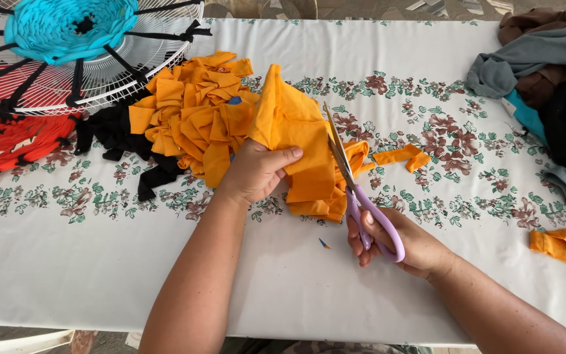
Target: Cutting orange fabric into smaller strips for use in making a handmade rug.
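Nearest to me, the right hand point(406, 244) was closed through the lilac handles of a pair of scissors point(355, 187), fingers threaded in the loops, thumb on top. The blades pointed away toward the far side, and I saw them slightly parted along the right edge of the orange cloth point(299, 141). A tiny orange scrap point(323, 244) lay on the tablecloth point(296, 288) just left of that hand.

Just beyond, the left hand point(257, 172) pinched the orange cloth, thumb laid across its front, holding it raised off the table. The cloth was a plain mustard-orange knit, folded over itself, with a peaked top edge and a doubled lower hem that rested on the tablecloth between the two hands. It sat near the middle of the table.

Right of the blades lay a short orange strip point(401, 156), and at the near right edge another orange strip point(561, 248). Left of the held cloth, a heap of cut orange strips point(188, 111) touched it; black strips point(122, 141) lay under and left of the heap.

At the far left I noted a white wire fan guard point(109, 78) bearing a turquoise woven round point(67, 26), with a red woven round point(8, 141) beneath. At the far right lay a pile of clothes point(545, 65) in grey, brown and black. The tablecloth was white with floral bands.
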